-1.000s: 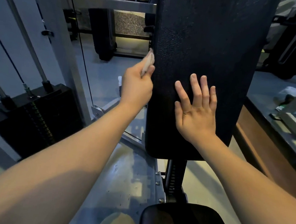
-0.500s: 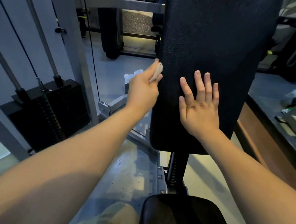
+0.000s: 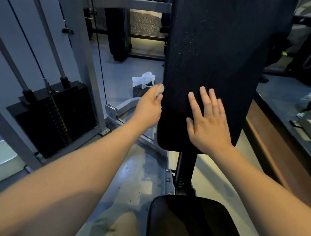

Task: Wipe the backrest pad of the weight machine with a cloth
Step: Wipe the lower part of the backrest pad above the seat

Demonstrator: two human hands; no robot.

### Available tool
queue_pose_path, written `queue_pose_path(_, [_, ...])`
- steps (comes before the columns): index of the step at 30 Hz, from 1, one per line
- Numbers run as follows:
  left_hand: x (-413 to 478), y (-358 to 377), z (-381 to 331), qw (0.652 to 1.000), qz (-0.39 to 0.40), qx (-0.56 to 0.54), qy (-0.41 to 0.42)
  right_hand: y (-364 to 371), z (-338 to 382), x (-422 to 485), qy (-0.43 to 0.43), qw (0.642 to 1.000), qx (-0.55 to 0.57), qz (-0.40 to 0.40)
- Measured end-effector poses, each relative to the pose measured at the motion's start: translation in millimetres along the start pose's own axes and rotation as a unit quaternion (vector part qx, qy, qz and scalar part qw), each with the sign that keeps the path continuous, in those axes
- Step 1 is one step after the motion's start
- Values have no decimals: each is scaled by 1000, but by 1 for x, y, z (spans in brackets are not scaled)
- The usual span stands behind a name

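Black backrest pad [image 3: 214,56], upright above the seat [image 3: 195,227]. Pinches a pale cloth [image 3: 160,89] in the left hand [image 3: 148,107], at the pad's left edge, probably to wipe this side. Presses the right hand [image 3: 207,123] flat, fingers straight, on the pad face, likely to steady it.

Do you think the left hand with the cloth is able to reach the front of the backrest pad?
Probably yes: the left hand holds the cloth at the left edge of the backrest pad, nothing between; only the right hand, flat on the pad, covers a lower patch.
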State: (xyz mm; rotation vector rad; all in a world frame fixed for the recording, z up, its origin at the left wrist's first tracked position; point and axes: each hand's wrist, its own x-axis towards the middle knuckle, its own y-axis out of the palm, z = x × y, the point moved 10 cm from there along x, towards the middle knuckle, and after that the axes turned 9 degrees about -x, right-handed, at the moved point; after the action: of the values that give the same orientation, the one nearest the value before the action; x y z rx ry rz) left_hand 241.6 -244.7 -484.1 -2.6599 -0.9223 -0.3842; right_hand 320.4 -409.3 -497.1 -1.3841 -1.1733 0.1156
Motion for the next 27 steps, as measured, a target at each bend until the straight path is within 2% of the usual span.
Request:
queue_pose_path(3, [-16, 8, 39, 999, 4, -2, -41, 24, -6, -32, -23, 999, -27, 35])
queue_pose_path(6, [-63, 18, 95, 993, 15, 35, -116, 41, -6, -34, -9, 998, -28, 54])
queue_pose_path(10, [-92, 20, 95, 982, 79, 36, -165, 45, -5, -34, -9, 998, -32, 61])
queue_pose_path(13, [-60, -5, 68, 990, -16, 24, -139, 42, -5, -33, -9, 997, -28, 72])
queue_pose_path(15, [-52, -1, 53, 994, -49, 25, -92, 40, -3, -34, -6, 997, -24, 78])
queue_pose_path(17, [-66, 15, 59, 994, -54, 55, -83, 39, -2, -34, -3, 996, -19, 85])
queue_pose_path(19, [-93, 28, 79, 988, -46, 84, -118, 38, -1, -35, 1, 996, -15, 92])
queue_pose_path(22, [-113, 30, 90, 981, 4, 127, -145, 37, 1, -36, 6, 995, -5, 101])
queue_pose_path(24, [-106, 26, 82, 981, 47, 135, -134, 31, 4, -37, 13, 995, 11, 98])
queue_pose_path(27, [-96, 11, 59, 987, 0, 121, -108, 22, 9, -42, 13, 994, 36, 106])
